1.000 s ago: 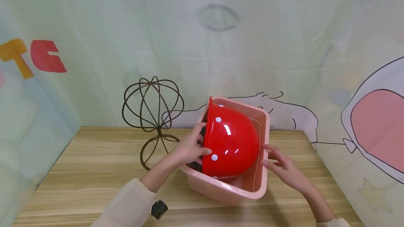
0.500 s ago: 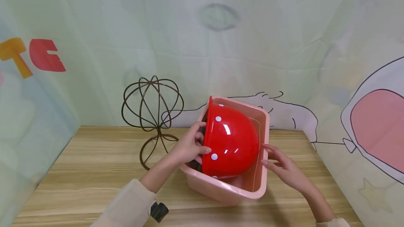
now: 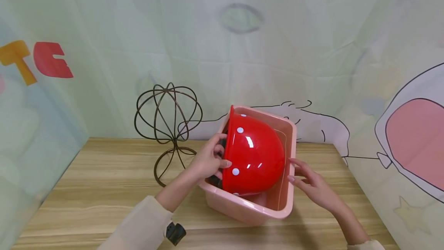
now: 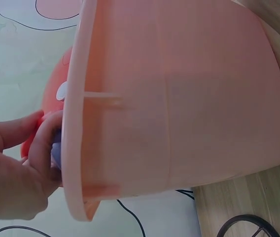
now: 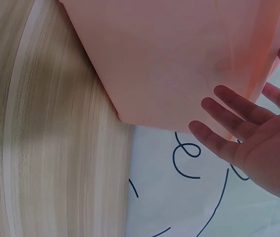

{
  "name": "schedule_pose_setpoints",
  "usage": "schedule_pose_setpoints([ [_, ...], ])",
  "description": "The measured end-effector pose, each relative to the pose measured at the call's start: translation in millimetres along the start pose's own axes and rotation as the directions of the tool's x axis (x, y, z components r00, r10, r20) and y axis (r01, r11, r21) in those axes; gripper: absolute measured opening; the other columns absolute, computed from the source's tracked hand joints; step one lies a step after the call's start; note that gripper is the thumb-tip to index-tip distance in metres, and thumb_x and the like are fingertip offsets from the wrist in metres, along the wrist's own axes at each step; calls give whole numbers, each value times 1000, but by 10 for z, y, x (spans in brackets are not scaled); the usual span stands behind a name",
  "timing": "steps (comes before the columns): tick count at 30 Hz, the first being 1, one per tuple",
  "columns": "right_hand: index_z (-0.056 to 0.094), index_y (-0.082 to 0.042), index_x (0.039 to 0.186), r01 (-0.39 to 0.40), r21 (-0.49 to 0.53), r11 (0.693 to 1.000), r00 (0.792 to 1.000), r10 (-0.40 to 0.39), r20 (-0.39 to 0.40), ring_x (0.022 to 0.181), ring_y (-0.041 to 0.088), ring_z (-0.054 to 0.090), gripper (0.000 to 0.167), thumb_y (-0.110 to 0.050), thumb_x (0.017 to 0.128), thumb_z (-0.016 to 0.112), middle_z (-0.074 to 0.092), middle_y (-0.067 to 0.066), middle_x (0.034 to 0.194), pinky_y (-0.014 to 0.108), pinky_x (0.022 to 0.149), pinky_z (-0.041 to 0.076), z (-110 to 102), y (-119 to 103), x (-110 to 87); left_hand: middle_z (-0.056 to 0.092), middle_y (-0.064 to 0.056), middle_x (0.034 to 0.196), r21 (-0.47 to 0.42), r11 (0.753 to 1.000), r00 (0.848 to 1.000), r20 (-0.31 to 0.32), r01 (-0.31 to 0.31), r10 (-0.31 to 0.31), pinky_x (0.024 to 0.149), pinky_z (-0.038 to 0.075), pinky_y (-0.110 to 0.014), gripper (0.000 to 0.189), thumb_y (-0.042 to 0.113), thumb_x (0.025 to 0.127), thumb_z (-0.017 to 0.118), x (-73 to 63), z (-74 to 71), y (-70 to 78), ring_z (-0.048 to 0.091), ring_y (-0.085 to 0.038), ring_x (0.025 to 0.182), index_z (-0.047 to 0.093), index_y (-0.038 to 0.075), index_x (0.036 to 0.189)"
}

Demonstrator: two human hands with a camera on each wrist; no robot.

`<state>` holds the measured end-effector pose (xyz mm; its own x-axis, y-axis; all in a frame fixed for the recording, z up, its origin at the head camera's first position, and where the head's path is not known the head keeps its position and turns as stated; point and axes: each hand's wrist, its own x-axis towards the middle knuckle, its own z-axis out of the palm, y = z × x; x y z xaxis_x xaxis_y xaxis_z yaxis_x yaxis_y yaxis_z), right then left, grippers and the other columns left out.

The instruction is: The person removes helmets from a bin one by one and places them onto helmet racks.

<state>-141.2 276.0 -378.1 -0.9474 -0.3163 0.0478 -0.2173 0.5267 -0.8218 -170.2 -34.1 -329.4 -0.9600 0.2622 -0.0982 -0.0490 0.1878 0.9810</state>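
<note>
A glossy red helmet [image 3: 256, 153] with white dots lies on its side in a pink plastic bin [image 3: 239, 206], its opening facing left. My left hand [image 3: 209, 160] pinches the helmet's edge, thumb on the red shell and other fingers curled into the opening. In the left wrist view that hand [image 4: 19, 165] sits at the bin's rim, and the bin wall hides most of the helmet. At the bin's right rim, my right hand [image 3: 313, 186] touches with its fingertips. The right wrist view has this hand [image 5: 263, 133] with fingers spread and nearly straight.
A dark wire stand [image 3: 174, 141] with a round cage top and ring base stands just left of the bin. Both are on a wooden table [image 3: 114, 188]. A printed cloth backdrop [image 3: 222, 49] rises behind the table and along its sides.
</note>
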Motion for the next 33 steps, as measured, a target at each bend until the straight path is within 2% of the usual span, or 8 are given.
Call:
schedule_pose_setpoints([
  [9, 36, -17, 139, 12, -16, 1000, 1000, -12, -4, 112, 36, 49, 54, -24, 90, 58, 48, 16, 129, 34, 75, 53, 5, 23, 18, 57, -11, 95, -10, 999, 999, -37, 34, -34, 55, 55, -33, 64, -7, 80, 63, -13, -20, 28, 60, -25, 82, 38, 18, 133],
  [14, 34, -21, 139, 9, 1, 1000, 1000, -9, -9, 113, 36, 49, 55, -26, 90, 58, 45, 14, 132, 33, 76, 53, 18, 45, 11, 58, -13, 100, -78, 996, 997, -53, 44, -48, 56, 55, -35, 63, -7, 81, 62, -8, -69, 58, 60, -27, 84, 39, 19, 133],
  [20, 33, -16, 140, 33, -4, 999, 999, -33, -23, 113, 38, 49, 56, -24, 91, 57, 46, 17, 131, 36, 77, 53, 30, 46, 13, 59, -15, 103, -209, 978, 998, -58, 1, -13, 58, 55, -38, 60, -8, 82, 60, -26, -138, 148, 62, -28, 83, 39, 18, 131],
  [26, 32, -15, 141, 34, 37, 999, 999, -33, -21, 114, 39, 48, 56, -22, 91, 57, 43, 17, 134, 34, 76, 53, 49, 35, -4, 59, -15, 103, -254, 966, 997, -69, -51, 34, 59, 55, -38, 58, -6, 83, 60, -73, -162, 236, 61, -29, 85, 38, 20, 130],
  [33, 32, -13, 141, 31, 41, 999, 999, -30, -32, 113, 41, 48, 56, -22, 91, 56, 42, 19, 134, 35, 75, 54, 60, 76, -6, 58, -15, 108, -321, 944, 994, -97, -74, 44, 58, 55, -37, 59, -8, 83, 59, -138, -183, 290, 61, -30, 86, 39, 21, 130],
])
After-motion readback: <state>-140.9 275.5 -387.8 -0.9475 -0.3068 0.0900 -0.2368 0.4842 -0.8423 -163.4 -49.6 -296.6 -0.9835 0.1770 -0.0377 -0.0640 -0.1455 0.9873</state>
